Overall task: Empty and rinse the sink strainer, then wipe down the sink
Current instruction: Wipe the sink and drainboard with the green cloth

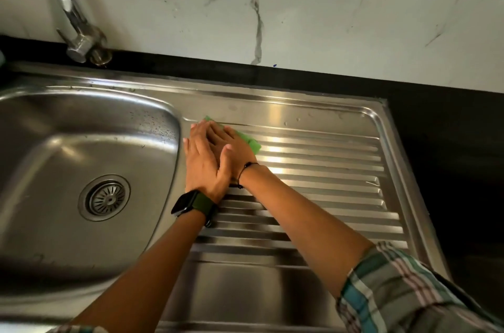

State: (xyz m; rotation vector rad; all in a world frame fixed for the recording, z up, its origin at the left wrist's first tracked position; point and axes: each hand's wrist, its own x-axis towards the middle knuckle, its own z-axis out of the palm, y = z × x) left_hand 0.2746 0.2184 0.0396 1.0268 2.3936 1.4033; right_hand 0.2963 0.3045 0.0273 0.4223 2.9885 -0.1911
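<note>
A green cloth [252, 142] lies flat on the ribbed steel drainboard [327, 166], just right of the sink basin [41, 158]. My right hand [234, 145] presses flat on the cloth, and only the cloth's far corner and right edge show. My left hand [203, 160], with a watch on its wrist, lies on top of the right hand, its thumb across it. The round metal strainer [105, 197] sits in the drain at the basin's bottom. Water drops cling to the basin's right wall.
A chrome tap [72, 13] rises at the back left over the basin. A black counter [450, 147] borders the sink at the back and right. A white marbled wall [300, 5] stands behind it.
</note>
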